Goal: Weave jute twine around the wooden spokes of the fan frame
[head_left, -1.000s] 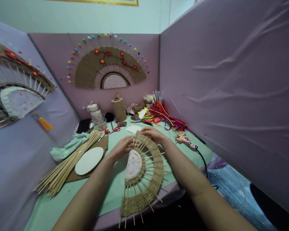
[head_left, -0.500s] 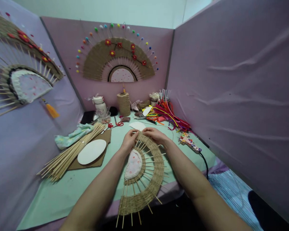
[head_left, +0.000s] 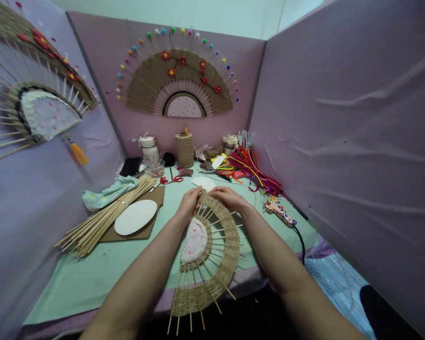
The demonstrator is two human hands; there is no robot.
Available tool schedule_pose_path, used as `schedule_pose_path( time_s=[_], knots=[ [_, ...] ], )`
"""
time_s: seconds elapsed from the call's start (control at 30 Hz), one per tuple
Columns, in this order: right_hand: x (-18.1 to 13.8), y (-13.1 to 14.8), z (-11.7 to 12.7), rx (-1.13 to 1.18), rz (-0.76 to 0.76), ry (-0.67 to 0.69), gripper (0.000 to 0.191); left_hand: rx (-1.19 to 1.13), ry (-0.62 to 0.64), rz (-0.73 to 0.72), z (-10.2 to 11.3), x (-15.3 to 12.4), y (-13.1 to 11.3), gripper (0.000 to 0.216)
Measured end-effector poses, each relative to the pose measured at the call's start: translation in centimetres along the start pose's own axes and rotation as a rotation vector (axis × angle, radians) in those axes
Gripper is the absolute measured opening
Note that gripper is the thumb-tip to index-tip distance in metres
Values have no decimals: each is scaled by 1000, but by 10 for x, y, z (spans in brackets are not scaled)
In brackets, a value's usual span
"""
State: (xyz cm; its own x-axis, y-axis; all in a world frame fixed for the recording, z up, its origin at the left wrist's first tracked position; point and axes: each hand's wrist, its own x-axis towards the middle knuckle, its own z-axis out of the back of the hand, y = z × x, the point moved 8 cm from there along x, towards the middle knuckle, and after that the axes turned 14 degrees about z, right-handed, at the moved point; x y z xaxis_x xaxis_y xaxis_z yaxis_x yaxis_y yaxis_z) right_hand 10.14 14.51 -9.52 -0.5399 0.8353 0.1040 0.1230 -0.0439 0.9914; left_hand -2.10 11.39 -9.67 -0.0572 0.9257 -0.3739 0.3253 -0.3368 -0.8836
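A woven fan (head_left: 230, 236) stands on its side, its semicircle of twine woven over thin bamboo sticks. A dotted white half-round cloth piece (head_left: 195, 241) sits at its centre, facing left. My left hand (head_left: 189, 202) is closed on the upper left end of the woven band. My right hand (head_left: 228, 196) grips the outer edge of the same band, close to the top, fingers bent. The fan's lower end hangs past the table's front edge, with bare stick tips poking out. Just beyond my fingertips a white card piece (head_left: 203, 182) lies on the table.
At left, a bundle of bamboo sticks (head_left: 106, 217) and a white oval card (head_left: 135, 217) rest on cardboard (head_left: 156, 212). Behind are red scissors (head_left: 175, 180), a twine spool (head_left: 184, 150) and a bottle (head_left: 149, 152). Coloured pipe cleaners (head_left: 255, 170) and a corded glue gun (head_left: 279, 211) lie right.
The view has tilted slightly, shifting the background. Both hands keep hold of the fan near its top; my left fingers have shifted slightly at the band's end.
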Motion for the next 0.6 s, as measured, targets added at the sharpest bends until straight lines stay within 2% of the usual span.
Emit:
schedule_pose_path(
  time_s=[0.23,0.33,0.6],
  knots=[
    [0,-1,-4,-10,1,26,20,31,-99,23,5,-5,1,16],
    [1,-2,-4,3,14,22,22,10,-104,25,6,-5,1,12],
    [1,5,-5,46,50,48,32,-81,68,150,-4,-5,1,17]
  ],
)
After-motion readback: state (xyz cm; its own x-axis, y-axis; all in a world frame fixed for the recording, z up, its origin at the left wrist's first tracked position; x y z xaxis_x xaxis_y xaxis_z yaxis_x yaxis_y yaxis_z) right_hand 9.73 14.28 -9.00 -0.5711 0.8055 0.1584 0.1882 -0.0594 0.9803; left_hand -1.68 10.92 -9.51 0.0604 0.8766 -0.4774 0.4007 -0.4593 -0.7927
